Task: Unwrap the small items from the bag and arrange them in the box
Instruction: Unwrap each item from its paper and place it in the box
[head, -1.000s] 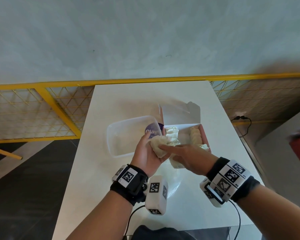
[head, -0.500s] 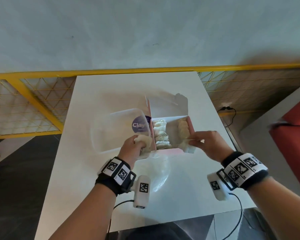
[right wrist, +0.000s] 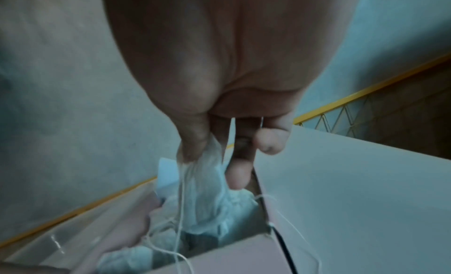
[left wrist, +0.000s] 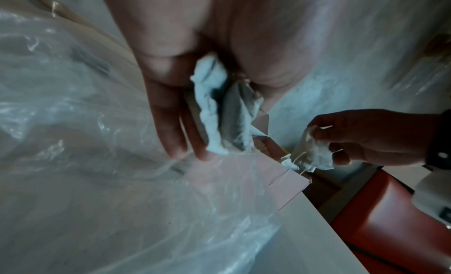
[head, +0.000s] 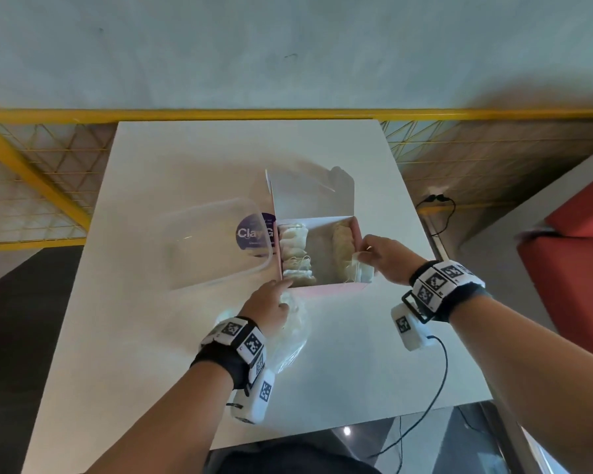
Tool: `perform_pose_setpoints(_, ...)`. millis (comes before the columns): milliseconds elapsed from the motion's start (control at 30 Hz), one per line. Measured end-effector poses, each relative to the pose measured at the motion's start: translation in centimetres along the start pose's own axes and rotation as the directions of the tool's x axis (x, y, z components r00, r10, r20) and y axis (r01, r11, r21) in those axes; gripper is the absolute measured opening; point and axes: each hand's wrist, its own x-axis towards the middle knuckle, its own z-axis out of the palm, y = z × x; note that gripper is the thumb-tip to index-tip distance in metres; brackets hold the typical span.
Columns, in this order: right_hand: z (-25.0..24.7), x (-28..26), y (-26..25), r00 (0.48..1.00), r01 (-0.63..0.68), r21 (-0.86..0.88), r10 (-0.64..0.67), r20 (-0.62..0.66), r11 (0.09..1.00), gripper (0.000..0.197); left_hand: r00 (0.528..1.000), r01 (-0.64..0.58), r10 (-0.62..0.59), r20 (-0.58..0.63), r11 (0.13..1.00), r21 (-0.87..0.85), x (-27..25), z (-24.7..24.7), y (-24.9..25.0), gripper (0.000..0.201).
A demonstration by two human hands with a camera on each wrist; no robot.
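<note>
An open pink box (head: 326, 289) stands mid-table with its lid up. Rows of white tea bags lie along its left side (head: 293, 251) and right side (head: 343, 241). My right hand (head: 374, 254) pinches one stringed tea bag (right wrist: 207, 191) over the box's near right corner, also visible in the left wrist view (left wrist: 310, 154). At the box's near left corner, my left hand (head: 271, 304) holds crumpled white tea bags (left wrist: 219, 114) against its fingers. Under that hand lies the clear plastic bag (head: 293, 340), crinkled flat on the table.
A clear plastic tub (head: 213, 248) with a purple round label (head: 254, 232) stands touching the box's left side. The white table (head: 185, 354) ends at a yellow railing (head: 288, 114) behind. A red seat (head: 579, 251) is to the right. A cable (head: 435, 388) trails from my right wrist.
My hands, joined on one bundle a second ago, have parted. The right hand carried one tea bag to the box's right side. The left hand sank to the box's near left corner.
</note>
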Motion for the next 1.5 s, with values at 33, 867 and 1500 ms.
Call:
perform_pose_setpoints(33, 0.2, 0.4, 0.1, 1.0, -0.01, 0.006, 0.01, 0.022, 1.0, 0.01, 1.0, 0.019, -0.019, 0.0, 1.0, 0.013, 0.2, 0.0, 0.0, 0.054)
perform_pose_setpoints(867, 1.9, 2.8, 1.4, 0.982, 0.187, -0.462, -0.152, 0.112, 0.867, 0.03, 0.997, 0.08, -0.081, -0.007, 0.996, -0.025, 1.1, -0.8, 0.3, 0.049)
perform_pose_setpoints(1500, 3.0, 3.4, 1.6, 0.996, 0.032, -0.585, -0.077, -0.053, 0.811, 0.066, 0.998, 0.065, -0.067, -0.012, 0.993, -0.103, 0.9, -1.1, 0.2, 0.047)
